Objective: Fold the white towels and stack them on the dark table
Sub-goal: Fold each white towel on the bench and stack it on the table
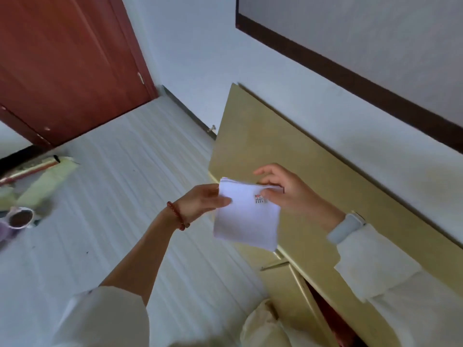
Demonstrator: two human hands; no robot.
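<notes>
A small white towel (pixel 246 217), folded into a square with a little red and dark printed mark near its top, hangs in the air in front of me. My left hand (pixel 204 202) pinches its left edge, thumb on the front. My right hand (pixel 290 192) pinches the top right corner beside the mark. The towel hangs over the near edge of a yellowish cabinet top (pixel 288 151). No dark table shows in this view.
A pale striped floor (pixel 130 196) spreads to the left. A red-brown door (pixel 65 61) stands at the back left. A cup with dark contents (pixel 21 217) and pale yellow packets (pixel 47 179) lie at the far left. The cabinet runs along the white wall.
</notes>
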